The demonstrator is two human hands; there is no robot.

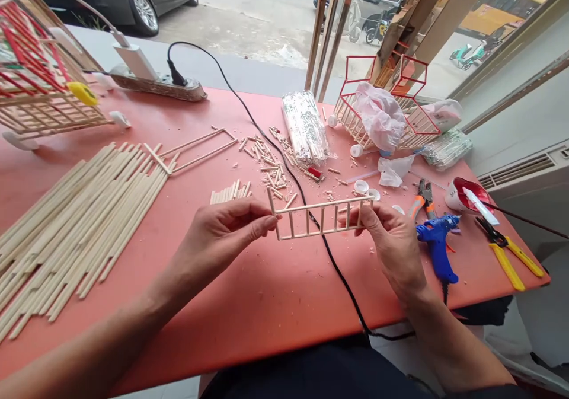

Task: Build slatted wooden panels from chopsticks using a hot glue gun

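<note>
Between both hands, above the table, is a small ladder-like frame (315, 230) made of thin wooden sticks with several short crossbars. My left hand (233, 224) pinches its left end, where a longer end stick sticks up past the rail. At the other end, the thumb and fingers of my right hand (389, 239) grip the right edge. Just beyond my left hand lies a row of short cut sticks (230, 191). A blue glue gun (438, 242) rests on the table to the right of my right hand.
Long wooden sticks (84, 227) cover the table's left side, near an open stick frame (204, 150). A black cable (262, 129) crosses the red tabletop (249, 322). Orange-handled pliers (422, 200), yellow-handled cutters (507, 248), a cup (462, 194) and stick-built carts (371, 117) stand around.
</note>
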